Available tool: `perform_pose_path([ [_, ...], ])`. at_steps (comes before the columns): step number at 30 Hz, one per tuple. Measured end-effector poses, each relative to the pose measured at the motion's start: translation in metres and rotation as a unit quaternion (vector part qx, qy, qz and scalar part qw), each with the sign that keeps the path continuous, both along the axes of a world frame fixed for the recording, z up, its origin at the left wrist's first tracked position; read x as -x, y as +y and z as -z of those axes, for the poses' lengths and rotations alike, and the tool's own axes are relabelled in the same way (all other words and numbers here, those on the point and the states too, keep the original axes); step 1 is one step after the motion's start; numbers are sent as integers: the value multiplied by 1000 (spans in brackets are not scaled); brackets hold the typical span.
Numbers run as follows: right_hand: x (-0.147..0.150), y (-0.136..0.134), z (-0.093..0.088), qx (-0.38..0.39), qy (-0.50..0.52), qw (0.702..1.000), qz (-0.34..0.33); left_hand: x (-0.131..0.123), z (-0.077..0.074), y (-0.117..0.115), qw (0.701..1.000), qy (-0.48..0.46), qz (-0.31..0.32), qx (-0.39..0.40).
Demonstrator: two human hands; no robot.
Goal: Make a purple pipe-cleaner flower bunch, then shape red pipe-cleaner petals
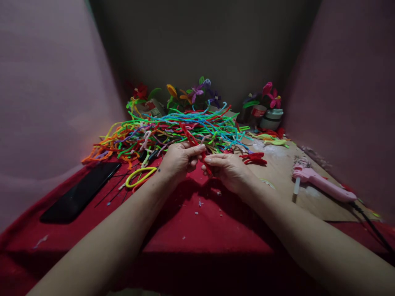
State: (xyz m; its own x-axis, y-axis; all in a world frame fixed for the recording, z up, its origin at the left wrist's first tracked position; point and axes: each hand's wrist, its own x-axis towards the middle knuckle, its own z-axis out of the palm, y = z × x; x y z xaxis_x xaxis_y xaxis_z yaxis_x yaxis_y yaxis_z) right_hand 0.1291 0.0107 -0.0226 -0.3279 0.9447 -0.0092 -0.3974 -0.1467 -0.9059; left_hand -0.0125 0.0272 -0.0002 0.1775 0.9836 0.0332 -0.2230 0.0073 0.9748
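My left hand point(182, 158) pinches a red fuzzy stem point(189, 135), whose upper part rises up and to the left above the fingers. Close beside it on the right, my right hand point(224, 166) has its thumb and fingers closed on the lower part of the same red piece. Behind both hands spreads a large tangled pile of coloured fuzzy stems point(173, 127). More red bent pieces point(254, 158) lie just to the right of my right hand.
A black phone point(80, 192) and yellow-handled scissors point(140, 177) lie left on the red cloth point(197, 234). At right, a pink glue gun point(322, 185) with a black cord rests on a brown board point(277, 172). Fuzzy flowers point(197, 92) and a lidded jar point(271, 119) stand behind.
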Motion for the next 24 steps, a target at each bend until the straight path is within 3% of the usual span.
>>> perform_pose_path([
  [9,-1,3,-1,14,-16,1000,19,-1,1,-2,998,43,1,-44],
  [15,-2,4,0,-24,-37,997,70,-2,-6,-9,979,172,-52,-92],
  [19,-4,6,2,-26,-36,997,60,0,-10,-11,970,189,-23,-149],
  [21,-5,8,2,-21,-37,997,64,1,-10,-11,947,225,-25,-230],
  [24,-6,8,0,-21,-43,997,64,4,-9,-8,862,321,-41,-389],
])
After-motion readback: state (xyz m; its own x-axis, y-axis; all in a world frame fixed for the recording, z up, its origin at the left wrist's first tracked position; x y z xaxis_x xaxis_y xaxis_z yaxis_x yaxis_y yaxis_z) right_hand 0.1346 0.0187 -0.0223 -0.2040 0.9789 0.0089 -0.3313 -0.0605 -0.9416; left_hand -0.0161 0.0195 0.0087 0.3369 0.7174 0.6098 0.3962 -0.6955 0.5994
